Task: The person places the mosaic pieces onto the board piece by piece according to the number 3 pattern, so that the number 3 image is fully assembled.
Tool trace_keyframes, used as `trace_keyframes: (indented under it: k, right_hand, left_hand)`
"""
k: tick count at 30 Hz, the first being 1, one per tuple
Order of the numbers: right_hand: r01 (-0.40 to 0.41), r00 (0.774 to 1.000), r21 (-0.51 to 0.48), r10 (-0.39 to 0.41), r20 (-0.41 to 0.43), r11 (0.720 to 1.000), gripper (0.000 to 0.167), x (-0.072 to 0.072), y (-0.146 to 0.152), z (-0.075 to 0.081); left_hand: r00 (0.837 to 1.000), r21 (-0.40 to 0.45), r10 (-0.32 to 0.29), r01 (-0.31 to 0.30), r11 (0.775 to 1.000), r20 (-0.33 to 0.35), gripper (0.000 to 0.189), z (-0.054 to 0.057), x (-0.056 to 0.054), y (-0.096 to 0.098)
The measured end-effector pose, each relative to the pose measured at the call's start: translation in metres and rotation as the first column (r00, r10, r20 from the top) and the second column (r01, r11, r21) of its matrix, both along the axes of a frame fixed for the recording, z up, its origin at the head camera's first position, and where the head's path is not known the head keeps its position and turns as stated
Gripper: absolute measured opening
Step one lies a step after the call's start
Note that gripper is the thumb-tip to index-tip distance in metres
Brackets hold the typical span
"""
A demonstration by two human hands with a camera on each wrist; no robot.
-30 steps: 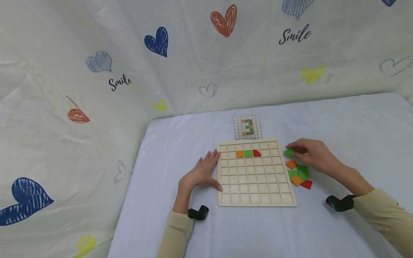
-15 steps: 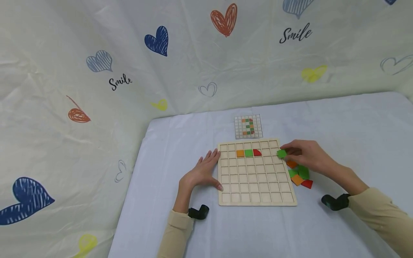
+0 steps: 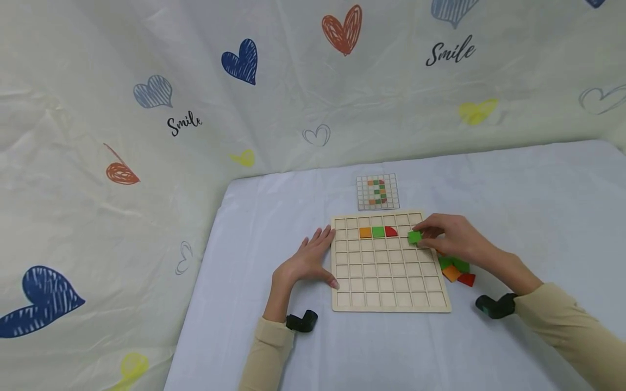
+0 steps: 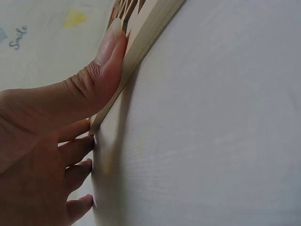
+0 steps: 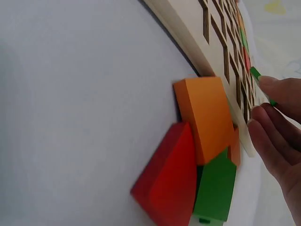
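Observation:
A wooden grid board (image 3: 377, 284) lies on the white cloth. In one of its upper rows sit an orange square tile (image 3: 365, 232), a green square tile (image 3: 378, 232) and a red quarter-round tile (image 3: 390, 231). My right hand (image 3: 452, 236) pinches another green tile (image 3: 414, 237) between thumb and fingertips, over the board's right part. Spread along the board's left edge is my left hand (image 3: 307, 262); its thumb (image 4: 110, 59) touches the rim in the left wrist view, the other fingers straight.
Right of the board lies a loose pile with an orange tile (image 5: 207, 117), a red tile (image 5: 171, 179) and a green tile (image 5: 216, 186), some partly hidden by the right hand. Behind the board is a pattern card (image 3: 378, 192) with a coloured figure. A printed curtain (image 3: 274, 108) hangs beyond the table.
My right hand has carried the green tile left from beside the pile to over the board's right columns. The left hand stays at the left edge.

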State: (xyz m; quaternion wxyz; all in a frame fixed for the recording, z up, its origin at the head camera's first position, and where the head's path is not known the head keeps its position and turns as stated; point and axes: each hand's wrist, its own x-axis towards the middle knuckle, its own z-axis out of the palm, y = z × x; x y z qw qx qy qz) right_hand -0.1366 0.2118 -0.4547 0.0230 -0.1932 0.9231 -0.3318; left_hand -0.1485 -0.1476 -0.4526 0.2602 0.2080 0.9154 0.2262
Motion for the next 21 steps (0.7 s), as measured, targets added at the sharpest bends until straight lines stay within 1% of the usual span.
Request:
trace_keyframes:
  k: [3,7,13,16,21]
  right_hand:
    - [-0.008,1.000,-0.002,0.009,0.018,1.000,0.031,-0.001,-0.006,-0.001]
    - [-0.014,0.999,-0.013,0.014,0.040,1.000,0.029,-0.001,-0.013,-0.003]
    - [-0.042,0.999,-0.018,0.042,0.022,0.999,0.027,-0.006,-0.022,-0.004]
    - [-0.057,0.998,-0.015,0.057,0.017,0.998,0.026,-0.009,-0.027,-0.005]
    - [-0.064,0.998,0.003,0.064,0.024,0.998,0.025,-0.012,-0.034,-0.005]
  left_hand:
    - [1.000,0.000,0.000,0.000,1.000,-0.005,0.132,-0.001,0.000,0.000]
    - [1.000,0.001,0.002,-0.002,1.000,-0.004,0.132,-0.001,0.000,0.000]
    - [1.000,-0.010,0.000,0.000,1.000,0.006,0.131,0.002,0.000,0.001]
    - [1.000,-0.019,0.003,-0.003,1.000,0.004,0.132,0.002,-0.001,0.001]
    - [1.000,-0.009,0.009,-0.009,1.000,0.002,0.132,0.000,-0.001,0.001]
